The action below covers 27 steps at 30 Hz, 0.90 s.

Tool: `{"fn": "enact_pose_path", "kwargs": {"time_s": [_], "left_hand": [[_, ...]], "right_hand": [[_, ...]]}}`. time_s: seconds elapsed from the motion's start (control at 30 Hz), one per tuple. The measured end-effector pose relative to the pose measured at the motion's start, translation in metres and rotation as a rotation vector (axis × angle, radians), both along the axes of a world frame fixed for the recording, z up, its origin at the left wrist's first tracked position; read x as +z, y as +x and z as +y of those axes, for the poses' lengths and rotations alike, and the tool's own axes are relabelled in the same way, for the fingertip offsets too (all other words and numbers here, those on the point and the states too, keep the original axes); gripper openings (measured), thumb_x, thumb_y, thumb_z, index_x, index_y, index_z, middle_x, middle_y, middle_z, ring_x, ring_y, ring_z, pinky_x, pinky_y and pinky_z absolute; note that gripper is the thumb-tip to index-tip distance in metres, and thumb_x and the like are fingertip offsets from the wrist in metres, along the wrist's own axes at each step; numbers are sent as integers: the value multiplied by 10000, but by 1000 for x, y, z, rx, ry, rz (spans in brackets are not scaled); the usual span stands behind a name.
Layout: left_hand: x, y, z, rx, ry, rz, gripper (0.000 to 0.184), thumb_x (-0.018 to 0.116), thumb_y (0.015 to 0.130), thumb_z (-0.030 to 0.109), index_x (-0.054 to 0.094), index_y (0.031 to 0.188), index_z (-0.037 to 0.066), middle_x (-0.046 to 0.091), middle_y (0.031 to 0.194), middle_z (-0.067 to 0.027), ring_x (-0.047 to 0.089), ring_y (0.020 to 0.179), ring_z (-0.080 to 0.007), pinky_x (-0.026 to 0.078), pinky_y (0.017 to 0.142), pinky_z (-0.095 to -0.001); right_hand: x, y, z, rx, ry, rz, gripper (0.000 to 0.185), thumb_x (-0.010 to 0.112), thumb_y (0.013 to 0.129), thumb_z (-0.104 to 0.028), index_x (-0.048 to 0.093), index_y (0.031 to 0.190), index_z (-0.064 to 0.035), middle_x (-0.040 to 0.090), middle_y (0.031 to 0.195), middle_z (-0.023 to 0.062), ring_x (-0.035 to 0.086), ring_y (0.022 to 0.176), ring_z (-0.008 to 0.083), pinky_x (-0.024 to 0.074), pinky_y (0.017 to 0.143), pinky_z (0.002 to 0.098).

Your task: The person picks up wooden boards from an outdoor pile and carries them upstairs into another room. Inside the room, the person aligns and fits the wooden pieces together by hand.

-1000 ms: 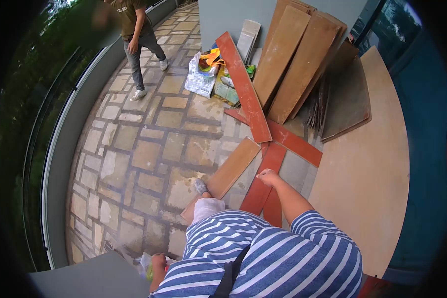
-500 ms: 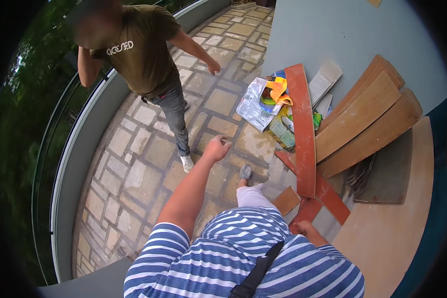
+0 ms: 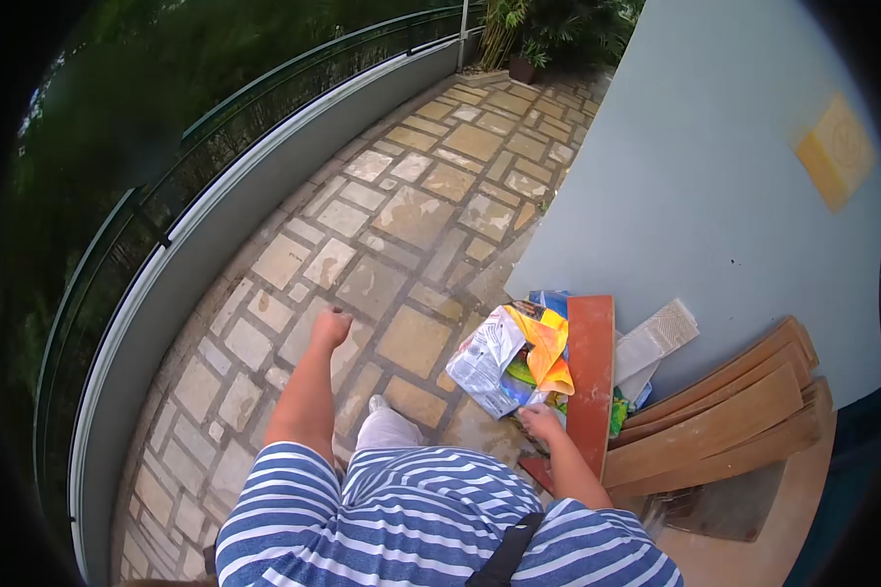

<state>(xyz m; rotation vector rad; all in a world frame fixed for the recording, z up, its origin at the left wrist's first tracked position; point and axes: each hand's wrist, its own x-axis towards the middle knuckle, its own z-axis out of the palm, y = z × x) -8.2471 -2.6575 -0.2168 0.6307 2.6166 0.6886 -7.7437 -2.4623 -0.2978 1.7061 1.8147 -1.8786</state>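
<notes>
My left hand is out ahead over the stone paving, fingers curled in, with nothing visible in it. Lower and to the right, my right hand has loosely bent fingers and shows no object in its grasp. It overlaps the lower edge of a heap of crumpled plastic bags, white, yellow and blue; whether it touches them I cannot tell. Just right of that hand a reddish-brown board stands on end.
Wooden planks and a pale textured strip lean by the grey wall. A low parapet with a dark railing runs along the left. Stone paving leads to a potted plant.
The other person has gone out of view. My view has moved forward along the paving, and the bags and boards sit lower. My right hand has swung forward, level with the bags.
</notes>
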Motion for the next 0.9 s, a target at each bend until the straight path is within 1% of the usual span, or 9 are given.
{"fn": "enact_pose_path", "kwargs": {"time_s": [0.17, 0.23, 0.33, 0.43, 0.57, 0.6, 0.7, 0.77, 0.9], "left_hand": [[-88, -124, 11, 51, -123, -122, 503, 702, 790, 365, 626, 1167, 40, 657, 1120, -223, 617, 1082, -350, 488, 919, -400], [-97, -178, 63, 0, -143, -124, 501, 704, 791, 362, 627, 1167, 41, 660, 1116, -218, 619, 1078, -348, 491, 914, -401], [-84, -247, 179, -112, -126, -128, 494, 710, 791, 348, 628, 1167, 38, 669, 1090, -213, 632, 1052, -336, 497, 903, -399], [-50, -325, 324, -235, 32, -138, 493, 713, 796, 335, 620, 1175, 34, 683, 1041, -199, 651, 1001, -318, 507, 876, -393], [-1, -418, 528, -364, 229, -71, 477, 698, 815, 313, 604, 1186, 28, 697, 987, -181, 667, 942, -313, 518, 831, -389], [-3, -439, 571, -358, 231, -60, 468, 693, 819, 306, 603, 1183, 26, 698, 977, -180, 668, 932, -313, 519, 824, -389], [-30, -502, 666, -324, 188, -40, 455, 688, 822, 300, 604, 1176, 27, 697, 990, -181, 667, 942, -312, 518, 832, -392], [-55, -539, 701, -254, 89, -65, 472, 699, 805, 315, 609, 1173, 33, 692, 1022, -183, 663, 970, -313, 512, 864, -392], [-90, -582, 698, -166, -361, -100, 505, 714, 742, 340, 651, 1131, 24, 663, 1097, -228, 620, 1082, -348, 489, 938, -400]], "right_hand": [[-44, -112, 127, -52, 44, -154, 318, 669, 834, -287, 654, 1063, -67, 678, 874, 73, 652, 729, 190, 513, 612, 330], [-122, -116, 171, 1007, 611, -593, 407, 677, 794, -299, 637, 1151, -108, 697, 1002, 111, 678, 805, 262, 531, 684, 380], [-146, -143, 194, 648, -107, -639, 511, 656, 800, -283, 565, 1289, -166, 677, 1107, 121, 675, 915, 304, 527, 776, 415], [-124, -197, 227, 423, -251, -511, 518, 629, 840, -263, 523, 1341, -181, 678, 1121, 117, 675, 934, 293, 522, 820, 399], [-124, -290, 306, -280, -467, -394, 415, 639, 866, -455, 669, 1008, -66, 668, 900, 108, 641, 735, 256, 535, 684, 433], [-120, -306, 332, 13, -361, -411, 412, 597, 903, -432, 644, 1134, -95, 667, 944, 111, 648, 792, 253, 530, 717, 427], [-127, -367, 413, 51, -240, -584, 372, 562, 925, -396, 658, 1158, -123, 669, 946, 133, 649, 817, 257, 532, 719, 430], [-187, -364, 496, 332, -92, -309, 310, 617, 872, -380, 709, 966, -99, 670, 878, 148, 648, 790, 267, 521, 671, 423], [-148, -455, 684, -180, -426, -495, 331, 566, 901, -410, 656, 1009, -111, 666, 926, 109, 632, 834, 255, 513, 705, 464]]}}
